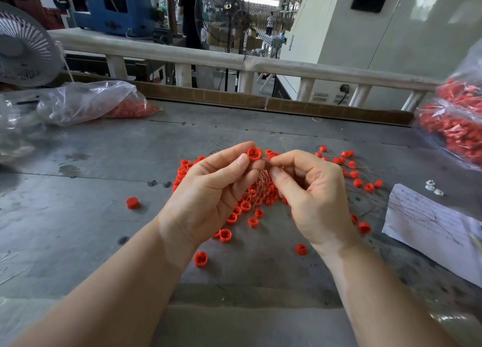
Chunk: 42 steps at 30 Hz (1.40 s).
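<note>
Above table (78,242), left hand (208,190) pinches one cap (254,154), right hand (313,190) one wire (265,161).

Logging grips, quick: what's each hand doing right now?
Left hand: pinches a red cap.
Right hand: fingertips pinched beside the cap; holding what, cannot tell.

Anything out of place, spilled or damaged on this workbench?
One stray red cap lies alone on the table, left of the loose pile of caps, as if it rolled away. Thin wires tangle through the pile. Nothing looks broken.

head-worn view, forward-down, close over table (78,216)
</note>
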Each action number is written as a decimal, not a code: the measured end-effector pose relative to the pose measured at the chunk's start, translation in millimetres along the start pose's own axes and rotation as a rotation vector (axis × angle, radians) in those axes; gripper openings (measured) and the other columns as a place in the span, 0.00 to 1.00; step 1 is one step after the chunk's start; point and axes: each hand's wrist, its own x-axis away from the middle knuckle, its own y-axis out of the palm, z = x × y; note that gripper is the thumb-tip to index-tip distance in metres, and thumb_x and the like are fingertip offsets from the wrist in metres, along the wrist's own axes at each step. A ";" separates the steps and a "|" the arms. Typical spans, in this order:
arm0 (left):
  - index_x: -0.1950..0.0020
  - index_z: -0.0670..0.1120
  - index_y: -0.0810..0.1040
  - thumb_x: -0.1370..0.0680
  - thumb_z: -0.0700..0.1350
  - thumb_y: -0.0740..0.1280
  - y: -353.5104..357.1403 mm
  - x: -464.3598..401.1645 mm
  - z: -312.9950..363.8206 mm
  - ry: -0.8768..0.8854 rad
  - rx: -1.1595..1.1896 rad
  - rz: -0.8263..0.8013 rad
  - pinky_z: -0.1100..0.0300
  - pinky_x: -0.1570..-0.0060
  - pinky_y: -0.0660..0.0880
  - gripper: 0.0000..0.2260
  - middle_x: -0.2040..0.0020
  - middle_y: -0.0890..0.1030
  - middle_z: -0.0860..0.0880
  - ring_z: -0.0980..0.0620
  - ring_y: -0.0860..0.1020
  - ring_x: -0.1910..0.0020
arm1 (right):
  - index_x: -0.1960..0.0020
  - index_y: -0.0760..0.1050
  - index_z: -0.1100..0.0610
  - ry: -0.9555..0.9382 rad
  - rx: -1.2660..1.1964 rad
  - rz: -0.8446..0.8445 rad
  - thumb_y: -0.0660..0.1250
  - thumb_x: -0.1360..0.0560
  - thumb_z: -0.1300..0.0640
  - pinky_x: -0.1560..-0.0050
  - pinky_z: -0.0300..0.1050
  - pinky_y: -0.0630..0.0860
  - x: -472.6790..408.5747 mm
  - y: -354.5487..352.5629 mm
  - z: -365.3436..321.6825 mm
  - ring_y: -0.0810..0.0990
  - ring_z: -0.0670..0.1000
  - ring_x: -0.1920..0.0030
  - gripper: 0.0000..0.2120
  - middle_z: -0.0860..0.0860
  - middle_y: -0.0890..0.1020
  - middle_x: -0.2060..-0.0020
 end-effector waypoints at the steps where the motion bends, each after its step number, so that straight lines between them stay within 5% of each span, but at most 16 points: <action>1: 0.59 0.44 0.86 0.33 0.36 0.66 -0.5 0.0 0.0 0.000 -0.013 -0.001 0.68 0.64 0.78 0.10 0.63 0.84 0.46 0.55 0.83 0.63 | 0.60 0.79 0.53 0.000 0.015 0.006 0.65 0.29 0.61 0.67 0.30 0.67 -0.1 -0.6 -0.1 0.73 0.40 0.72 0.05 0.41 0.76 0.74; 16: 0.61 0.43 0.85 0.34 0.35 0.65 3.6 1.1 -1.2 -0.013 0.026 0.009 0.67 0.65 0.78 0.10 0.61 0.84 0.44 0.55 0.83 0.63 | 0.62 0.77 0.50 0.043 -0.013 -0.049 0.65 0.29 0.62 0.69 0.27 0.66 -0.9 0.8 -1.4 0.72 0.39 0.75 0.08 0.39 0.75 0.77; 22: 0.61 0.44 0.86 0.34 0.36 0.65 4.0 1.6 -1.6 -0.028 0.030 -0.010 0.68 0.65 0.78 0.10 0.61 0.84 0.45 0.55 0.83 0.62 | 0.64 0.79 0.54 0.296 -0.203 -0.099 0.66 0.31 0.59 0.78 0.28 0.62 -2.0 -3.6 -2.1 0.67 0.41 0.79 0.05 0.47 0.72 0.80; 32: 0.60 0.44 0.86 0.35 0.38 0.66 5.6 1.9 -5.8 -0.060 0.052 -0.023 0.70 0.65 0.77 0.10 0.61 0.84 0.46 0.56 0.83 0.60 | 0.67 0.78 0.51 0.441 -0.334 -0.230 0.69 0.29 0.61 0.76 0.34 0.65 -1.3 -1.7 -3.2 0.70 0.46 0.77 0.09 0.50 0.76 0.77; 42: 0.59 0.45 0.86 0.33 0.36 0.66 2.6 -0.2 -5.8 -0.020 0.014 -0.015 0.67 0.63 0.79 0.10 0.60 0.84 0.45 0.54 0.84 0.61 | 0.62 0.78 0.56 0.395 -0.292 -0.098 0.65 0.27 0.69 0.78 0.29 0.62 -2.5 -4.0 -4.6 0.70 0.43 0.78 0.10 0.51 0.74 0.78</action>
